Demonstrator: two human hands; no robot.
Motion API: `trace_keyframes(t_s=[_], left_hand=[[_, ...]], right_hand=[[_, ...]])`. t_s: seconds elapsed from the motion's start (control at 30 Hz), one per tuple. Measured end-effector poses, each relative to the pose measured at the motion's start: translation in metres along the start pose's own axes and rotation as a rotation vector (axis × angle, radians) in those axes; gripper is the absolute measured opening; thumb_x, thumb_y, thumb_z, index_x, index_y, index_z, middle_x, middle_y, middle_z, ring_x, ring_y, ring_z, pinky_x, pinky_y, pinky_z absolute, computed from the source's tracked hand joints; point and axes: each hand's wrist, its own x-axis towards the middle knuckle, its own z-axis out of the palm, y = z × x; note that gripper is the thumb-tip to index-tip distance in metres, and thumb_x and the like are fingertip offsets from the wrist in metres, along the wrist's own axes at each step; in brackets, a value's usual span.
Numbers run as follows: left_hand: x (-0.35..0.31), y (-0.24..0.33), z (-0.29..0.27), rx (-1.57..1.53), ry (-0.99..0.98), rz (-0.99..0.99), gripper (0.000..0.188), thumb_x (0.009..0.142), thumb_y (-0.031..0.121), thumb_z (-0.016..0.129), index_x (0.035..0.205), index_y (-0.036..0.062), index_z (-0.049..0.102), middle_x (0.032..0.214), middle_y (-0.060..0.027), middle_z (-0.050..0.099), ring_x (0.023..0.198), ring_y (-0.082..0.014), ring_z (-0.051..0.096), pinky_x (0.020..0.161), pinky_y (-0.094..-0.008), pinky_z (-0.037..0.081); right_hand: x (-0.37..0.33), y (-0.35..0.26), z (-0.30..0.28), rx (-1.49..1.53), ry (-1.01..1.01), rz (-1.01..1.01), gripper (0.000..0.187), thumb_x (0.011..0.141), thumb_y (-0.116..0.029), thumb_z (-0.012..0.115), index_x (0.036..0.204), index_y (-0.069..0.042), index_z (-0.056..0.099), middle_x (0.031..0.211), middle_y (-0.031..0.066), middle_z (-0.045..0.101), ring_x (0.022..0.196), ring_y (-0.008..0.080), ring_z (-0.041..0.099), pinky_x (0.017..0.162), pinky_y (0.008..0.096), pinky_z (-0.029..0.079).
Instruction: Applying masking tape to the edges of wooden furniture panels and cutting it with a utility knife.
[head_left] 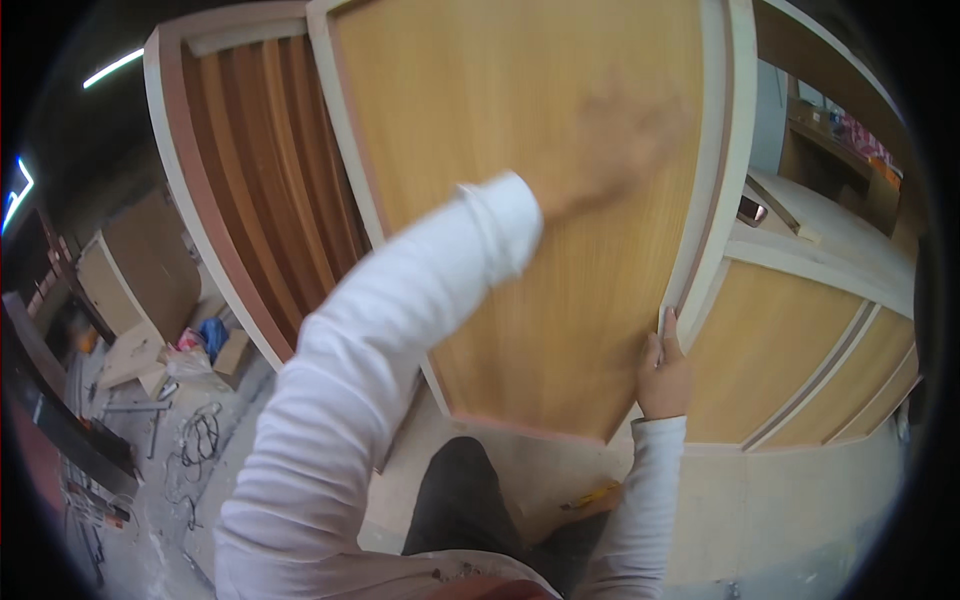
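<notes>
Panel (510,290), pale-framed, stands before wearer: blurred left hand (632,135) open over its face, right hand (664,385) clasping its lower-right edge; adjoining frame (174,110) holds striped wood (270,170); plastic bag's (200,372) contents unclear.

Panel (560,300) is lt yel-brn, slats (275,180) striped brn, sleeves (370,330) wht

At one o'clock the left hand (630,140) is blurred, its finger positions and any contact with the wood panel (540,350) untellable. The panel's top is cut off at twelve, and the white sleeve (350,350) hides some of its left side. Toward five, the yellow object (596,495) is too small to identify.
</notes>
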Motion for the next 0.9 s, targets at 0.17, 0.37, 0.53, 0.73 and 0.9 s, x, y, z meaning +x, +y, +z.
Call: trace_keyframes(t_s=[0.17, 0.37, 0.53, 0.73, 0.9], left_hand=[[0.067, -0.116, -0.086, 0.478, 0.482, -0.08, 0.035, 0.083, 0.02, 0.059, 0.11, -0.0022, 0.053, 0.11, -0.0196, 0.054, 0.089, -0.0346, 0.056, 0.083, -0.0453, 0.043], [0.067, -0.151, -0.092, 0.348, 0.103, -0.064, 0.035, 0.083, 0.018, 0.059, 0.111, -0.0025, 0.054, 0.097, -0.0195, 0.06, 0.092, -0.0344, 0.056, 0.082, -0.0422, 0.044], [0.062, -0.154, -0.106, 0.313, -0.005, -0.052, 0.035, 0.083, 0.011, 0.057, 0.114, -0.0038, 0.052, 0.105, -0.0225, 0.058, 0.098, -0.0366, 0.055, 0.086, -0.0417, 0.044], [0.023, -0.078, -0.07, 0.256, -0.03, 0.115, 0.044, 0.079, 0.0, 0.052, 0.122, -0.001, 0.049, 0.126, -0.0229, 0.048, 0.121, -0.0375, 0.043, 0.103, -0.0429, 0.034], [-0.02, 0.045, -0.015, -0.121, -0.342, 0.254, 0.05, 0.08, 0.018, 0.058, 0.123, -0.0039, 0.047, 0.135, -0.0219, 0.04, 0.128, -0.0364, 0.034, 0.105, -0.0478, 0.027]], right_hand=[[-0.004, -0.011, -0.008, -0.043, 0.009, 0.029, 0.041, 0.087, -0.014, 0.053, 0.128, -0.01, 0.05, 0.066, 0.0216, 0.057, 0.059, 0.0355, 0.056, 0.054, 0.043, 0.043], [-0.004, -0.008, -0.008, -0.017, 0.006, 0.021, 0.042, 0.086, -0.014, 0.054, 0.128, -0.011, 0.05, 0.065, 0.0201, 0.057, 0.057, 0.0358, 0.055, 0.052, 0.0424, 0.043], [-0.01, -0.002, -0.009, -0.045, -0.039, 0.052, 0.042, 0.086, -0.018, 0.054, 0.127, -0.015, 0.051, 0.067, 0.0197, 0.059, 0.059, 0.0364, 0.057, 0.053, 0.044, 0.044], [-0.001, -0.01, -0.007, -0.088, -0.079, 0.085, 0.042, 0.086, -0.024, 0.053, 0.127, -0.017, 0.051, 0.069, 0.0198, 0.061, 0.063, 0.0376, 0.059, 0.057, 0.0459, 0.046], [0.005, 0.004, -0.01, -0.152, -0.09, 0.092, 0.043, 0.086, -0.025, 0.051, 0.128, -0.019, 0.049, 0.069, 0.0198, 0.061, 0.064, 0.0375, 0.059, 0.06, 0.0471, 0.046]])
